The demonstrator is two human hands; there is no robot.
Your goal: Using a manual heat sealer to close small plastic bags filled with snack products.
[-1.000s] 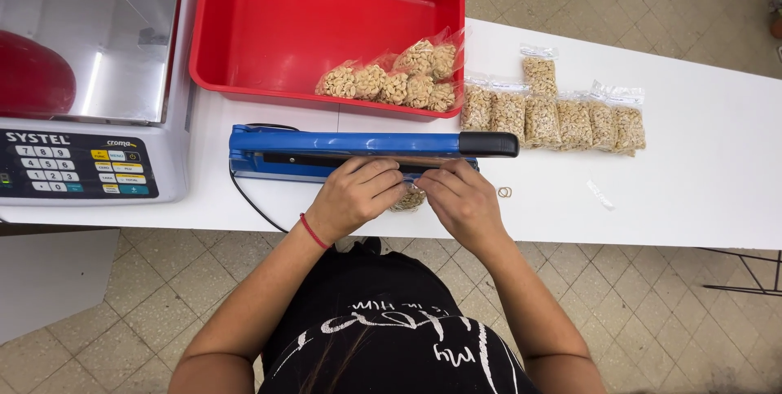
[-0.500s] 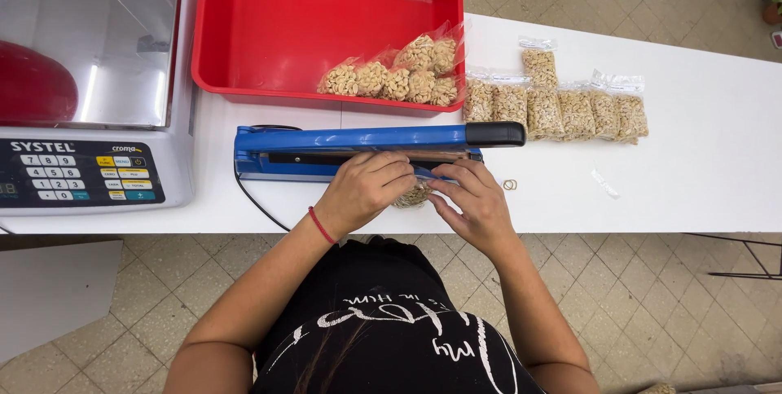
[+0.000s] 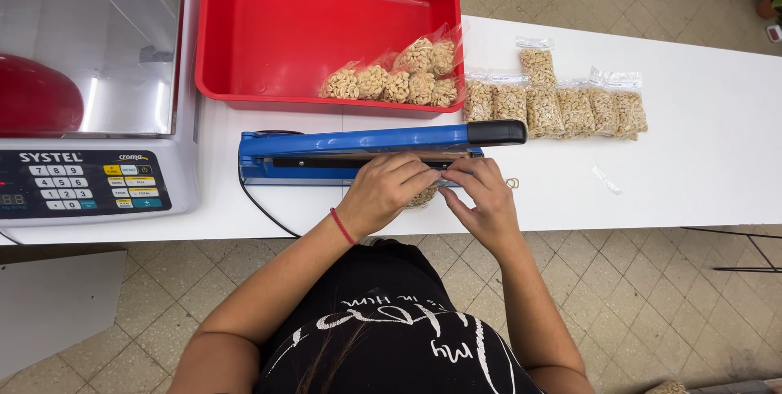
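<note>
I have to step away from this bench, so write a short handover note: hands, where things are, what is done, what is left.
Left hand and right hand together pinch a small bag of nuts at the blue heat sealer, whose arm is down.
Done: a row of filled bags lies on the white table, right of the red tub.
Left: more bags in the tub.

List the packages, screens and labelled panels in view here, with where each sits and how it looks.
Small clear bag of nuts: held by left hand and right hand at the blue sealer.
Clear nut bags: piled in the red tub, front right corner.
Row of clear nut bags: on the white table, right of the tub.
Scale keypad panel: far left, dark with coloured keys.
</note>
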